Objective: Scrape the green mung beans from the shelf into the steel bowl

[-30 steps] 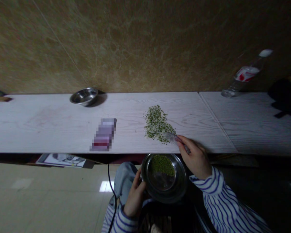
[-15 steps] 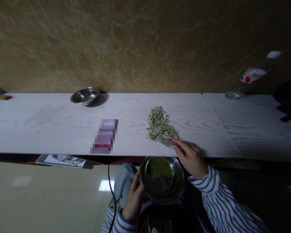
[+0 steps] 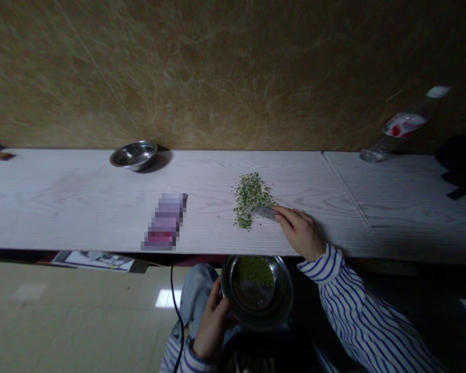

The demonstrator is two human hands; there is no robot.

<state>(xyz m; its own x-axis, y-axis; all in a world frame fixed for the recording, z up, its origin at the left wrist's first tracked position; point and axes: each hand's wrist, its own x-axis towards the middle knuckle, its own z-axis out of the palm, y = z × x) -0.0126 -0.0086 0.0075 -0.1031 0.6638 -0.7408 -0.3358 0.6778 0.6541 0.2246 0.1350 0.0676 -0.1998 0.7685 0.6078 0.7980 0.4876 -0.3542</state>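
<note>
My left hand (image 3: 213, 316) grips the left rim of a steel bowl (image 3: 283, 305), fingers under and thumb on the edge. The bowl is tilted just below the table's front edge, with a layer of green mung beans (image 3: 253, 270) on its far side. My right hand (image 3: 301, 230) is closed around a flat, greyish, pointed piece (image 3: 266, 212); its exact kind is unclear. The tip of this piece touches the scattered mung beans (image 3: 252, 191) spread thinly on the white table (image 3: 209, 217).
A second steel bowl (image 3: 134, 156) stands at the back left. A blurred-out purple phone-like rectangle (image 3: 166, 220) lies near the front edge. A clear plastic bottle (image 3: 399, 127) and a dark object (image 3: 460, 160) are at the right. A black cable (image 3: 174, 290) hangs by my leg.
My right hand drew the flat piece toward the front edge, then moved it back up into the beans. The bean patch's lower right part has shrunk. My left hand keeps holding the bowl.
</note>
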